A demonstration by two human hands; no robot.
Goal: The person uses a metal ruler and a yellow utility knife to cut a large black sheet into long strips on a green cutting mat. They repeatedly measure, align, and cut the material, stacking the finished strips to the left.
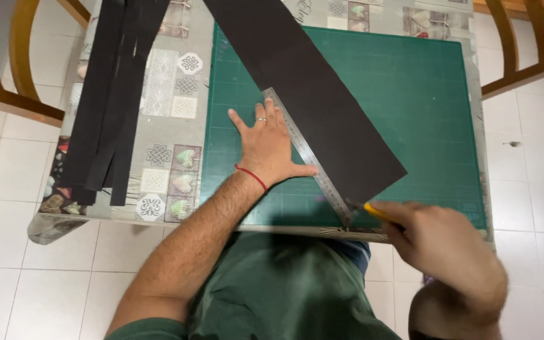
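Green mat (423, 94): left hand (271, 148) flat on ruler (310, 154), right grip (442, 242) clutching cutter (376, 212) (blurred).

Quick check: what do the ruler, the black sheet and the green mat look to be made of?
Ruler: likely steel, a thin silvery strip with fine graduations and dull sheen. Black sheet: seemingly matte card or paper, flat with clean straight edges. Green mat: probably vinyl or rubber cutting mat, matte with a faint printed grid.

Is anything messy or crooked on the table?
The black sheet lies slanted across the green cutting mat, but the left hand presses a metal ruler along its edge. The cut black strips lie loosely piled. Nothing is spilled or torn.
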